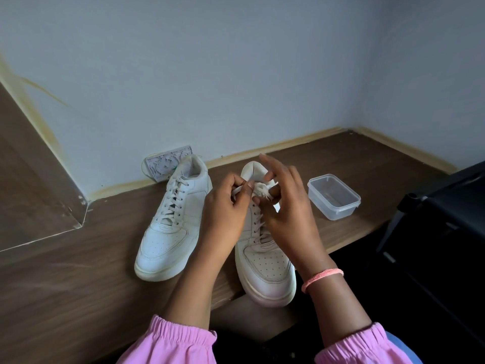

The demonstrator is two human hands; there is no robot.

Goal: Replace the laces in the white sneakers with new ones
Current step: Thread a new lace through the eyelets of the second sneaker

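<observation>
Two white sneakers stand on a brown wooden desk (65,271), toes toward me. The left sneaker (173,224) is laced and stands untouched. The right sneaker (265,264) sits at the desk's front edge with its toe over the edge. Both hands work at the top of its tongue. My left hand (225,206) pinches a white lace (259,193) between thumb and fingers. My right hand (286,203) holds the same lace bundle from the right, index finger raised. The hands hide the upper eyelets.
A clear plastic container (333,197) without a lid stands right of the sneakers. A small white patterned box (165,165) leans against the wall behind the left sneaker. A black object (441,227) stands at the far right. Walls close the desk at the back and right.
</observation>
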